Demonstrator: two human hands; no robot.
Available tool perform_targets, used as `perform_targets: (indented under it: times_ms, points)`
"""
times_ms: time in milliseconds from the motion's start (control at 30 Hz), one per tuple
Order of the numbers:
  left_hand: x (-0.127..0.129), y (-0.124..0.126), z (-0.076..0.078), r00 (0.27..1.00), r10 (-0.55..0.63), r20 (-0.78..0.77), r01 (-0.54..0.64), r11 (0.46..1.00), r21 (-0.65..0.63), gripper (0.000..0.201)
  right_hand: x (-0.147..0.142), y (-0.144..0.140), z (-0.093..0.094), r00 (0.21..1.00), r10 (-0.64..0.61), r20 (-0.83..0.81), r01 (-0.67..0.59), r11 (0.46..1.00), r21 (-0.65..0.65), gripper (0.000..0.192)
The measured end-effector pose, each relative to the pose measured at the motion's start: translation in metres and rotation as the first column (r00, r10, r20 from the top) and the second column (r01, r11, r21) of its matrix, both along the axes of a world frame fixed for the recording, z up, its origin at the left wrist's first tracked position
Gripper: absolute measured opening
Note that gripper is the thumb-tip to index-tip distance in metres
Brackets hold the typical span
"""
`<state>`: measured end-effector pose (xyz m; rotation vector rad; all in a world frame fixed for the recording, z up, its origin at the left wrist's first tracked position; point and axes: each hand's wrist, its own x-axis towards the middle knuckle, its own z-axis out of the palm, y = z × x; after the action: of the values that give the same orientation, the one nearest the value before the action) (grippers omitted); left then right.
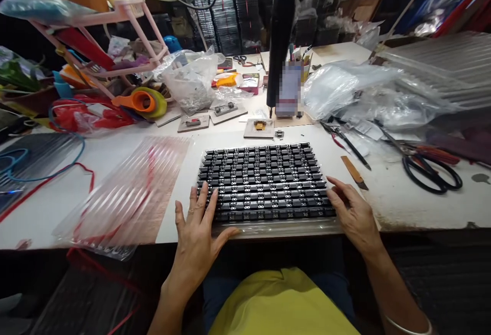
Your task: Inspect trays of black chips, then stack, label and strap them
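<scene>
Lap: yellow cloth garment fills the bottom edge, just under the table's near rim
Left hand: left hand lies flat, fingers spread and released, fingertips resting on the near left corner of the tray; grasping nothing
Right hand: right hand lies loosely open against the tray's near right edge, fingers touching it; nothing clenched
Tray: clear plastic tray packed with rows of small black components sits on the white worktable, at its near edge, between both hands
Left of tray: empty ribbed clear plastic tray, overhanging the table edge
Right of tray: black-handled scissors; well apart from the right hand
Behind tray: upright black cylindrical tool; crumpled clear plastic bags
</scene>
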<state>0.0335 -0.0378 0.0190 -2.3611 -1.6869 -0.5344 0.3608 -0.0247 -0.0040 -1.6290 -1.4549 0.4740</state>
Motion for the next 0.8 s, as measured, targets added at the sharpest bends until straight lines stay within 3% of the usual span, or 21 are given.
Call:
perform_targets:
  times_ms: [433, 800]
  points:
    - [0.026, 0.003, -0.003, 0.996, -0.085, -0.020, 0.084, 0.995, -0.052, 0.067, -0.003, 0.002, 0.000, 1.000, 0.005, 0.001, -0.006, 0.998, 0.064, 0.034]
    - [0.028, 0.004, -0.004, 0.992, -0.116, -0.045, 0.113, 0.992, -0.064, 0.063, -0.001, 0.001, 0.000, 0.999, 0.029, -0.016, -0.028, 0.998, 0.053, 0.037]
